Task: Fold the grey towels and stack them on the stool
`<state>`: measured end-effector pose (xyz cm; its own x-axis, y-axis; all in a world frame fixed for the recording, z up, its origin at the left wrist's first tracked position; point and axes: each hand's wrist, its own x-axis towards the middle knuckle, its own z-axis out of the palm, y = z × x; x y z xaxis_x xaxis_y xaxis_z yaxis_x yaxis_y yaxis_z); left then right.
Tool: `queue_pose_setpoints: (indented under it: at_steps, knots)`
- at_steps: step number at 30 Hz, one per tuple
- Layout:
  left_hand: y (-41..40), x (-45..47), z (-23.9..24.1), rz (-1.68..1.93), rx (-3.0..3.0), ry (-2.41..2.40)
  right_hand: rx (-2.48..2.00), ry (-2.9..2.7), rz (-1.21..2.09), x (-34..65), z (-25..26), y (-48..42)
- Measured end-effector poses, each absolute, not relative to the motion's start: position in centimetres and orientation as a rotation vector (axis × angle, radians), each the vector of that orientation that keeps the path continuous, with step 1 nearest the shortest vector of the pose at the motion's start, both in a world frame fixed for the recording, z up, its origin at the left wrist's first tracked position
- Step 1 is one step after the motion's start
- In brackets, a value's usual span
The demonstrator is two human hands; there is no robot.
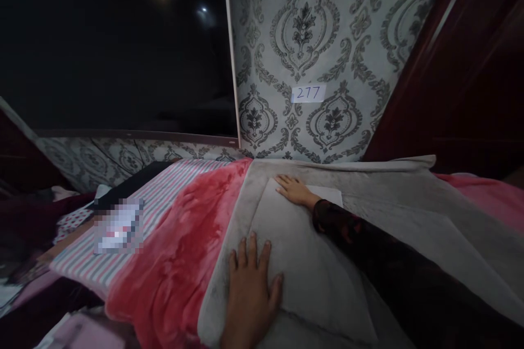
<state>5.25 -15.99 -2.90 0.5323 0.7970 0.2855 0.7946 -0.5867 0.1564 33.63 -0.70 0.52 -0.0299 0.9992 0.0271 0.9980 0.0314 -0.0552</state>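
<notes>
A grey plush cloth (385,185) is spread over a red fleecy blanket (172,240). On top of it lies a smoother light grey piece of fabric (319,278); its kind I cannot make out. My left hand (251,294) rests flat near the left edge of the grey layers, fingers spread. Farther off, my right hand (295,191) presses flat on the light grey fabric, its fingers stretched out and holding nothing. Beside the right wrist, a white corner of flat material (332,194) shows, partly covered by the dark sleeve.
Striped bedding (164,185) lies to the left, with a blurred pale packet (118,226) on it. A large dark television (123,54) hangs at the back left. Patterned wallpaper bears a paper label (308,93) reading 277. Pink fabric (487,199) lies at the right.
</notes>
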Motion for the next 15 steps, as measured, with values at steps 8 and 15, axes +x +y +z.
queue_pose_setpoints:
  at_steps: [8, 15]
  knots:
    - [-15.7, 5.5, -2.3, 0.555, 2.829, 1.394, -1.855, -2.434, -0.026, 34.1, 0.4, -10.2]
    - [-16.1, 5.8, -1.3, 0.467, 2.913, 1.413, -2.468, -1.918, 0.087, 40.2, 1.2, -14.5]
